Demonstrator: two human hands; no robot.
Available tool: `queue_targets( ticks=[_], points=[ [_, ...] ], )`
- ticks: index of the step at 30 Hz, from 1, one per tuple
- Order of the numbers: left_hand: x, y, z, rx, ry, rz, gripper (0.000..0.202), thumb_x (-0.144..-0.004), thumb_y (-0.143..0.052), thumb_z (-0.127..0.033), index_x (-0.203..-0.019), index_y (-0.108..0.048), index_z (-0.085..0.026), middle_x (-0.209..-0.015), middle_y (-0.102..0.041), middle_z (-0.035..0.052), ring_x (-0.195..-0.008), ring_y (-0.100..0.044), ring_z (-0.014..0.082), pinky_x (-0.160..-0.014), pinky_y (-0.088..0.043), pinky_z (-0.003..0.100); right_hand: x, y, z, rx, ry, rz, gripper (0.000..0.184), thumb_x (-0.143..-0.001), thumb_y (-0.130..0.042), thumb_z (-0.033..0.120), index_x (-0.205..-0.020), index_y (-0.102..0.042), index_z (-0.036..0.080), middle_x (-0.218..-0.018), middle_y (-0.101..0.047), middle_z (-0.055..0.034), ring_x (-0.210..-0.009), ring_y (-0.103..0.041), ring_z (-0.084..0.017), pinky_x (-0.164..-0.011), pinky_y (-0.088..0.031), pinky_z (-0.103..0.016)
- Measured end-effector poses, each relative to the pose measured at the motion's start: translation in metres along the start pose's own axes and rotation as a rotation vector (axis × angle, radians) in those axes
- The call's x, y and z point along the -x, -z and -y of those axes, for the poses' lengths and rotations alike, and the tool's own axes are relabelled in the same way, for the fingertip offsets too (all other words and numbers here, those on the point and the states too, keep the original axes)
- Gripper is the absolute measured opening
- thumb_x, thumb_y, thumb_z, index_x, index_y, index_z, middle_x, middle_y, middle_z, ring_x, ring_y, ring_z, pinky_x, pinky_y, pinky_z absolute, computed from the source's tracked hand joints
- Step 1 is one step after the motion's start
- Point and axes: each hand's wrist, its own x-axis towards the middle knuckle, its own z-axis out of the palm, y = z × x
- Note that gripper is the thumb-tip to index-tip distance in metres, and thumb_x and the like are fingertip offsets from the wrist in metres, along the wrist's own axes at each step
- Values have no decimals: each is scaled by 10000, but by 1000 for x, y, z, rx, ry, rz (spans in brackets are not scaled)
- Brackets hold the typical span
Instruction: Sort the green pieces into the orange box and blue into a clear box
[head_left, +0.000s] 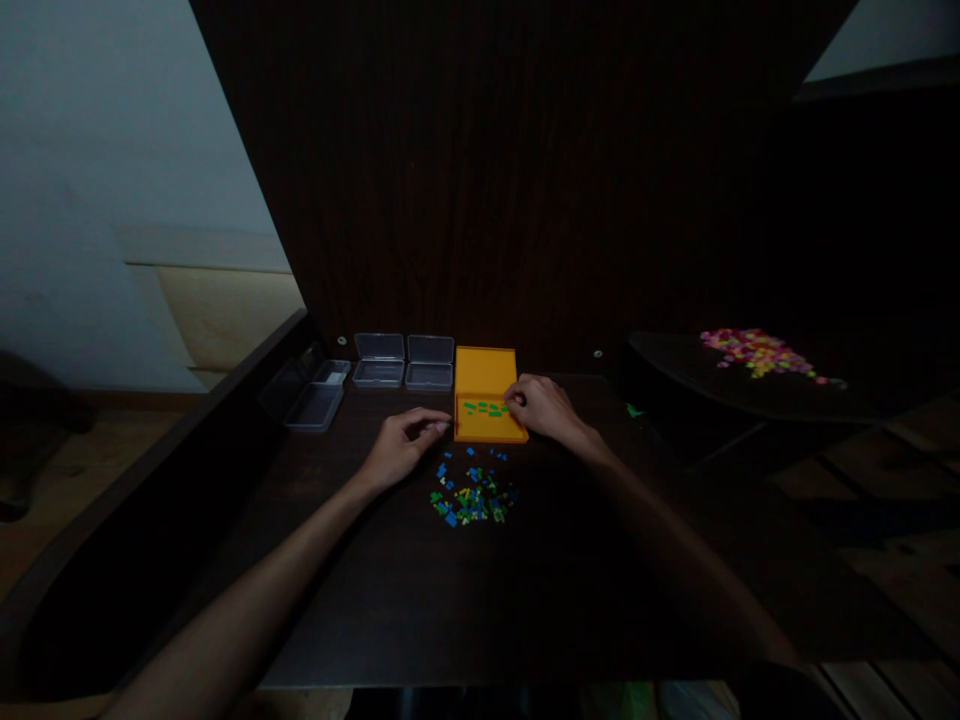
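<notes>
A yellow box [491,432] stands with its lid [486,370] raised at the back. Several small green building bricks [482,408] lie inside it. My right hand [544,405] is over the box's right side, its fingers closed in a pinch; whatever is between the fingertips is too small to make out. By the box's left edge is my left hand [405,445], thumb and forefinger pressed together, and anything held there cannot be made out. In front of the box, loose blue, green, yellow and white bricks [472,500] form a scattered pile on the dark tabletop [360,600].
Clear plastic cases with open lids, a left one [379,372] and a right one [430,375], stand left of the box. Another clear case [315,408] is farther left, beside the raised side board [172,470]. Colourful small pieces [761,352] lie on a dark surface at right.
</notes>
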Motion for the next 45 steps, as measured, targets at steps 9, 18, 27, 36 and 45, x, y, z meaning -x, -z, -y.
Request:
queue_targets(
  ticks=[9, 18, 27, 36, 45],
  points=[
    [-1, -7, 4, 231, 59, -22, 324, -732, -705, -350, -976, -648, -144, -797, -678, 33, -745, -629, 143, -733, -510, 279, 13, 1, 38, -256, 423, -101, 196, -834, -627, 238, -999, -717, 182, -930, -626, -54, -846, -580, -156, -759, -443, -261],
    [1, -10, 0, 330, 74, 24, 351, -710, -739, -369, -956, -601, -160, -773, -682, 16, -746, -655, 153, -734, -523, 290, 16, -9, 48, -291, 522, -105, 165, -857, -634, 243, -978, -716, 166, -902, -628, -59, -838, -585, -158, -736, -454, -262],
    [2, -9, 0, 305, 75, 35, 345, -721, -722, -372, -958, -596, -155, -773, -683, 17, -750, -663, 157, -747, -523, 292, 17, -12, 51, -291, 521, -84, 136, -878, -599, 240, -945, -705, 186, -888, -633, -46, -819, -573, -147, -733, -439, -252],
    [1, -8, 1, 93, 16, -28, 261, -791, -631, -355, -952, -602, -152, -772, -699, 33, -735, -658, 158, -722, -502, 277, 9, 1, 31, -226, 344, -151, 139, -872, -567, 207, -913, -691, 161, -879, -629, -48, -810, -571, -147, -711, -412, -244],
    [5, -1, -1, -271, -196, 146, 174, -851, -532, -264, -918, -656, -163, -767, -663, 23, -683, -600, 136, -671, -463, 244, -11, -34, 30, -146, 223, -48, 174, -864, -564, 229, -897, -727, 181, -895, -629, -49, -800, -578, -146, -666, -397, -231]
  ],
)
